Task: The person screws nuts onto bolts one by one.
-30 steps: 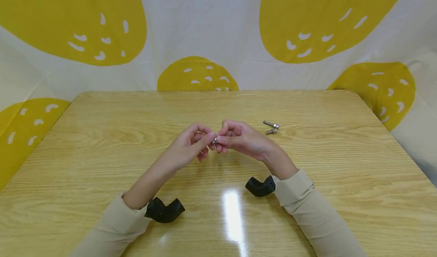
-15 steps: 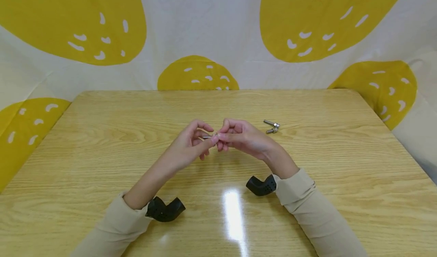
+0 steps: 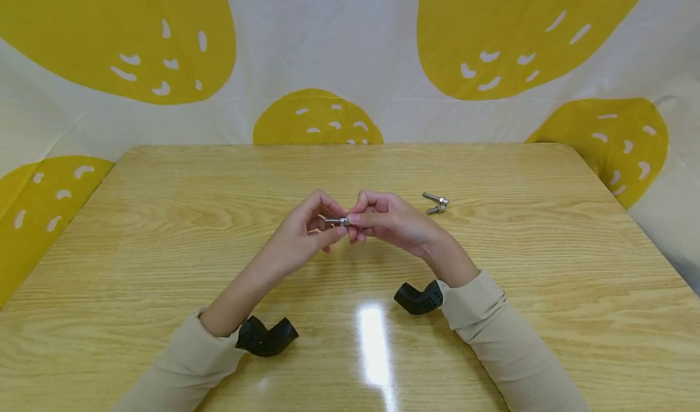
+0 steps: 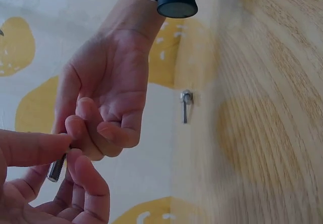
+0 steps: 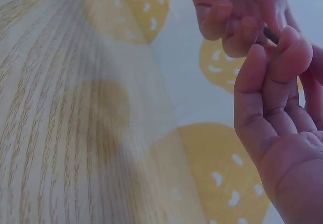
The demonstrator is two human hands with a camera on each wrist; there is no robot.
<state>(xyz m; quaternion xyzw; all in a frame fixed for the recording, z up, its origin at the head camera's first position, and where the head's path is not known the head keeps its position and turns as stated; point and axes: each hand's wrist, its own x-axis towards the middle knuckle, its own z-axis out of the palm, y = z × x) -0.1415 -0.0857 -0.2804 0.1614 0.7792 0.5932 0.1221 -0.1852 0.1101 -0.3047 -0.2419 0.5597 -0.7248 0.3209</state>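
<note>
A small silver bolt (image 3: 331,220) lies level between the two hands in the head view, its threaded shank pointing left. A nut (image 3: 343,222) sits on it, close to the right fingertips. My right hand (image 3: 396,225) pinches the bolt's right end between thumb and forefinger, hiding that end. The curled fingers of my left hand (image 3: 298,233) are around the nut, the thumb tip low at its near side and the forefinger over its far side. In the left wrist view the shank (image 4: 55,171) sticks out past the left fingers. Only a dark bit of bolt (image 5: 271,36) shows in the right wrist view.
Two more bolts with nuts, a longer one (image 3: 433,197) and a shorter one (image 3: 435,209), lie on the wooden table (image 3: 164,217) beyond the right hand. Black camera mounts (image 3: 267,337) jut from both sleeves. A yellow-patterned white cloth (image 3: 328,47) hangs behind the table.
The left thumb has slid across the nut and dropped to its near side, so nut and shank now show. The right hand keeps its pinch and has hardly moved.
</note>
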